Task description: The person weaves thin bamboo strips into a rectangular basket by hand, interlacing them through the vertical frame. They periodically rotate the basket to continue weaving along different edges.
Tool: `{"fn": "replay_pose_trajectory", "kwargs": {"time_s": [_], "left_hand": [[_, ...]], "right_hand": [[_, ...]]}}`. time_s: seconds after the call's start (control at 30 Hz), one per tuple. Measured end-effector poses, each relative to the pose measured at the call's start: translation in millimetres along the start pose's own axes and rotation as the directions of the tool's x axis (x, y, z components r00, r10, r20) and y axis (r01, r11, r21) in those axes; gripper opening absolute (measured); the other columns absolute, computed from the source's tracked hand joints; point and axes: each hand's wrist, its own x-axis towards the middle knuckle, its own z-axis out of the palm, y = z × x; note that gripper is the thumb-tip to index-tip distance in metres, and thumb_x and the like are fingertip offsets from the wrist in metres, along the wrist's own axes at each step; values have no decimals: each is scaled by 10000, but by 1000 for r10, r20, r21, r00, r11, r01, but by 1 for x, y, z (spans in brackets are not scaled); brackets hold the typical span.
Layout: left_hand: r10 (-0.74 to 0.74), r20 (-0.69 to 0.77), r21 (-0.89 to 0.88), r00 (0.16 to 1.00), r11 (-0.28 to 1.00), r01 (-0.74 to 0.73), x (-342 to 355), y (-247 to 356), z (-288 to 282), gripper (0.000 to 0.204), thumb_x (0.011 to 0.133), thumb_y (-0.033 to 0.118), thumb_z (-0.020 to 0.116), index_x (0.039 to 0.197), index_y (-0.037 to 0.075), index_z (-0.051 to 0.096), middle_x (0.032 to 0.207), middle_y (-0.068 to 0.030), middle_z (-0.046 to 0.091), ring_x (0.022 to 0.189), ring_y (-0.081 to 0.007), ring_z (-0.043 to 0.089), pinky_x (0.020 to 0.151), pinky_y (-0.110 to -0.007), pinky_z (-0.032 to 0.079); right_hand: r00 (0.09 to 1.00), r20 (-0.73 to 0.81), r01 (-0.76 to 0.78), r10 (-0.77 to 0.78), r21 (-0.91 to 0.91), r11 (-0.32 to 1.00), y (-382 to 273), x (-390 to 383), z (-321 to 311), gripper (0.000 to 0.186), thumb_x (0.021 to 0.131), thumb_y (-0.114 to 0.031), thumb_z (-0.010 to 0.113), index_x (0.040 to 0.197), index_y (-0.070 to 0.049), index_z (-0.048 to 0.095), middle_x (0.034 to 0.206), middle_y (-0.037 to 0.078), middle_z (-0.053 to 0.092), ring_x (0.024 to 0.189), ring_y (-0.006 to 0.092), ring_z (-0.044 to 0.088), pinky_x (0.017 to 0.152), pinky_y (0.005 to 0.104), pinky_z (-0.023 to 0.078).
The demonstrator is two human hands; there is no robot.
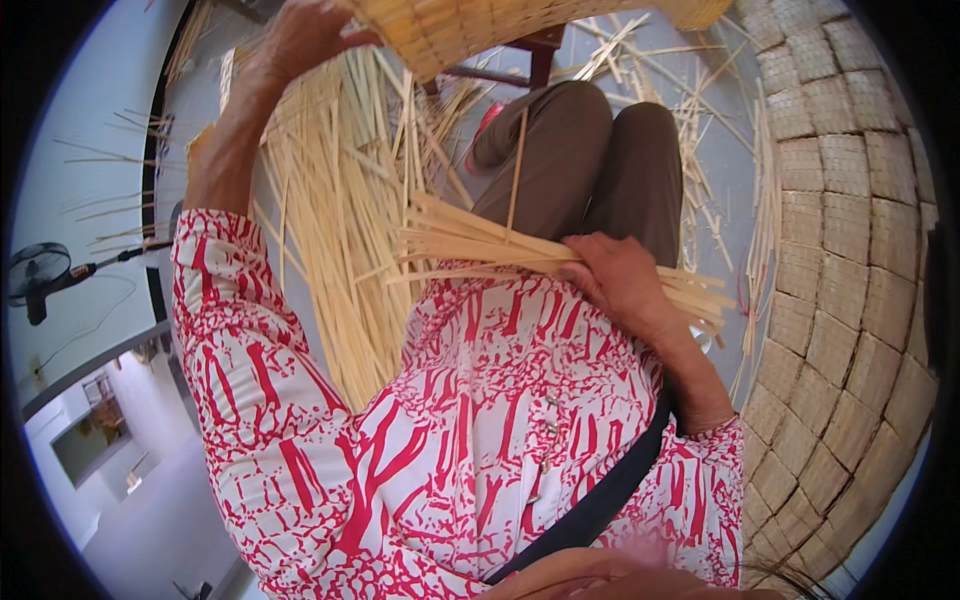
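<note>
At the top left, my left hand grips the corner of a yellow woven piece, which runs off the upper edge of the view. Across my lap lies a bundle of flat, pale strips, and my right hand has its fingers closed over it near the middle, the ends fanning out to both sides. A single thin strip rises from the bundle over my brown trouser leg.
Long loose strips cover the grey floor at left, with more scattered beside my right leg. Tall stacks of woven pieces line the right. A dark wooden stool stands beyond my knees. A black fan is at far left.
</note>
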Motion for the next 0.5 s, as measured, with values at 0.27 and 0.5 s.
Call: {"fn": "replay_pose_trajectory", "kwargs": {"time_s": [0.27, 0.5], "left_hand": [[-90, -249, -347, 964, 938, -2, 42, 60, -9, 503, 721, 549, 849, 926, 135, 649, 881, -56, 686, 894, -284, 676, 827, -425, 516], [-408, 246, -469, 879, 743, 477, 132, 122, -2, 464, 883, 449, 723, 1096, 43, 657, 961, -221, 737, 955, -392, 729, 757, -517, 582]], "right_hand": [[988, 64, -139, 137, 25, 990, -6, -13, -8, 294, 1017, -407, 574, 1066, -117, 562, 916, 168, 696, 838, 423, 682, 677, 547, 526], [983, 93, -179, 157, 339, 924, 6, -3, 22, 312, 1008, -365, 632, 1155, -90, 633, 980, 196, 709, 921, 376, 704, 788, 434, 540]]}}
